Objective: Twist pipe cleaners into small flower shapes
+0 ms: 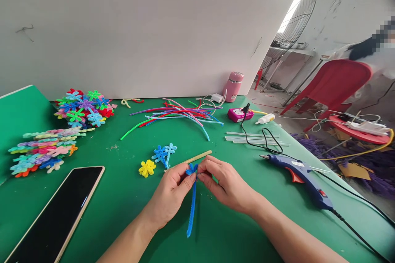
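Note:
Between my two hands is a blue pipe cleaner [191, 209], its top bent into small petal loops and its straight tail hanging down over the table. My left hand [173, 193] pinches the looped part between thumb and fingers. On the other side of the loops, my right hand [224, 181] is closed, its fingertips at the blue petals. Just beyond my hands lies a thin wooden stick [197, 157]. To the left are a yellow pipe-cleaner flower [147, 168], a dark blue flower [159, 154] and a light blue flower [170, 148].
Loose coloured pipe cleaners [175, 114] lie farther back. A pile of finished flowers [83, 109] and a phone [55, 213] are on the left. At right are a glue gun [302, 176], clear glue sticks [253, 138], a pink socket [240, 115] and a pink flask [233, 87].

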The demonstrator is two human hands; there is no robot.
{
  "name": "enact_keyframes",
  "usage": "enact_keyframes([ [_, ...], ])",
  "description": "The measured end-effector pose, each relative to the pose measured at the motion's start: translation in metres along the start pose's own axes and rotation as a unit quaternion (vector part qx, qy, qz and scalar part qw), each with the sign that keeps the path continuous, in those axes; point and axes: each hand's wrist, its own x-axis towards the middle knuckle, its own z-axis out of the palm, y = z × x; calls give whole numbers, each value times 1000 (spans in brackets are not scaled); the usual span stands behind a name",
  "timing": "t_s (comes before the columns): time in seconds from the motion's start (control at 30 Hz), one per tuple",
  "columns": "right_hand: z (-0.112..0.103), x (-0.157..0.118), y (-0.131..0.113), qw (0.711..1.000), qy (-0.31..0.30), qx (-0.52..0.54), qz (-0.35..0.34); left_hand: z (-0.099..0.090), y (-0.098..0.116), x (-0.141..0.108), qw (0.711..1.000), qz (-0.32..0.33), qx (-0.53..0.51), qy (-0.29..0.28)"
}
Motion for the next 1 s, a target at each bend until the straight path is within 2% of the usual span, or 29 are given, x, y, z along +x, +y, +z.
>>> enact_keyframes([
  [0.13,-2,0,0,994,-41,74,75,0,0,0,986,60,152,22],
  [0.2,-2,1,1,979,-77,139,125,0,-2,-1,975,103,196,23],
  [0.27,-1,1,4,952,-113,225,176,1,-5,-1,959,157,237,15],
  [0.37,1,0,7,889,-133,369,236,1,-9,-2,918,219,330,-9],
  [0.43,2,0,9,845,-137,444,266,2,-11,-3,893,238,382,-20],
  [0.5,2,0,8,827,-141,466,280,2,-11,-3,889,239,390,-22],
  [0.53,2,1,8,837,-139,452,276,3,-11,-3,898,232,374,-18],
  [0.6,2,0,6,882,-120,381,250,3,-10,-3,932,192,306,5],
  [0.67,2,0,3,939,-73,271,201,3,-9,-2,972,118,201,30],
  [0.73,2,0,1,976,-23,167,136,3,-7,0,996,37,72,33],
  [0.8,2,-1,1,993,8,99,67,3,-5,1,998,-30,-58,12],
  [0.87,2,-2,2,998,19,63,18,3,-4,2,984,-78,-160,-8],
  [1.0,1,-3,6,999,36,14,-34,2,-4,2,961,-118,-250,-25],
])
